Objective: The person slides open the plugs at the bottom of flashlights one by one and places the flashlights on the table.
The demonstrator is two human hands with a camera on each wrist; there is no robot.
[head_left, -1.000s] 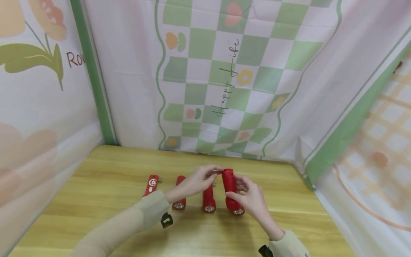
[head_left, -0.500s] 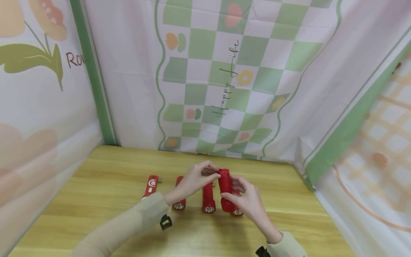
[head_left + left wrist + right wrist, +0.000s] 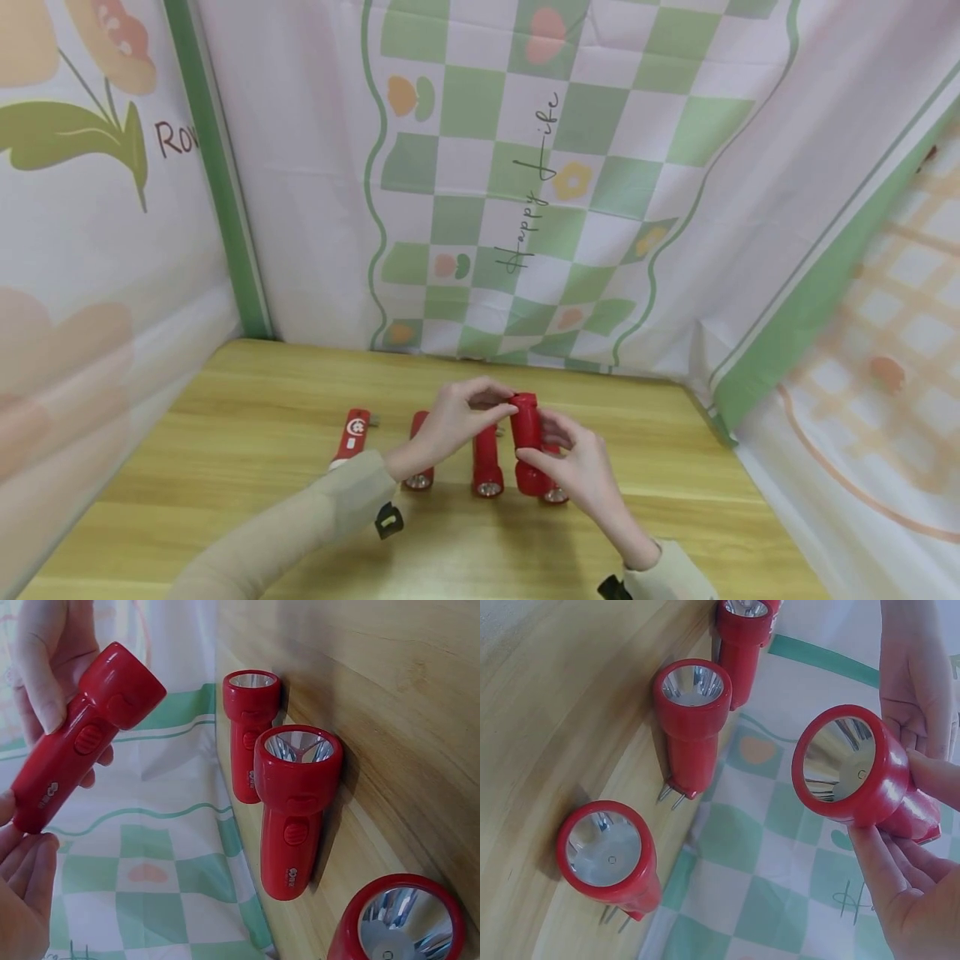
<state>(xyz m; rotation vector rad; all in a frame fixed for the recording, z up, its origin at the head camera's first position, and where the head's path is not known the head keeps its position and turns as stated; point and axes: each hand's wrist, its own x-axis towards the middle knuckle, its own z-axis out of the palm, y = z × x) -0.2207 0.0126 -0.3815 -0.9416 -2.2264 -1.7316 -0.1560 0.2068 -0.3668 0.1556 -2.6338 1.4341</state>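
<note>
A red flashlight is held upright above the table, tail end up, in the head view. My right hand grips its body, thumb in front and fingers behind. With thumb and fingers my left hand pinches the tail end; the left wrist view shows this hand at the flashlight's narrow end. In the right wrist view its reflector faces the camera. Beneath, a similar flashlight lies partly hidden by the right hand and held flashlight. Another flashlight lies just left of it.
Further left lie a flashlight, partly behind the left forearm, and a red one with a white logo. Metal prongs stick out of some, as on one flashlight. A patterned curtain encloses the wooden table.
The held flashlight has shifted slightly left, uncovering more of the one beneath. My left thumb has come onto its tail end. Over the last half second both hands stay nearly still.
</note>
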